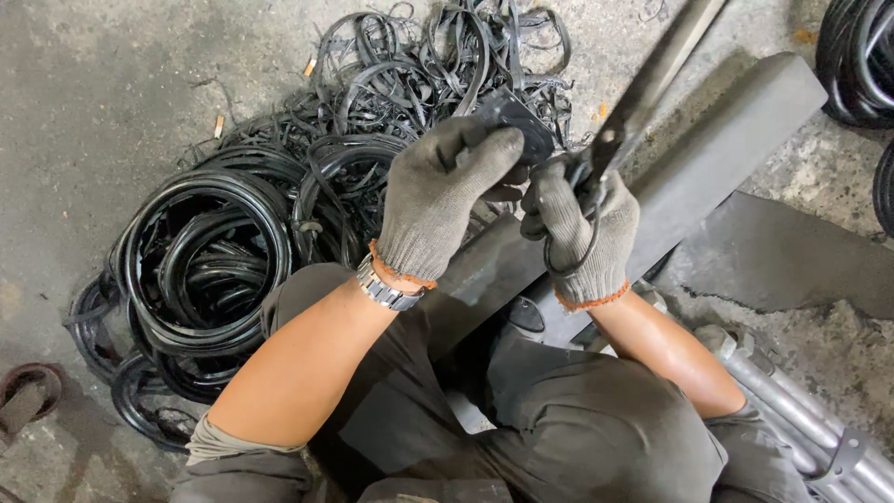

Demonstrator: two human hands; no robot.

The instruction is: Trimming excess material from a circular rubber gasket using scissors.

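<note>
- A big heap of black rubber rings and strips (233, 251) lies on the grey floor (102, 84), off to the left of the left hand and a bit beyond it. Many rings are coiled up; the thin strips are all tangled.
- A long dark block (717, 149) slants across the floor right under both hands and runs up past the right hand. It looks like the spot to work on.
- Some grey metal pipes (792, 401) lie on the floor below the right hand, near the person's knee.
- Big metal shears (643, 93) stick up and away from the right hand. The blades point to the top of the view.
- The right hand (582, 237), in a grey glove, is closed tight around the loop handle of the shears.
- The left hand (447, 205), also in a grey glove, is clamped on a small black rubber piece (517, 121). The piece sits just above its fingers and close beside the right hand, next to the shear blades.
- A silver watch (386, 291) sits on the left wrist, just below the glove.
- I think this is the cutting step: the rubber is being held up to the blades.
- The next move seems to need a steady hold on the rubber, fingers kept out of the blades, and a firm squeeze on the handle.
</note>
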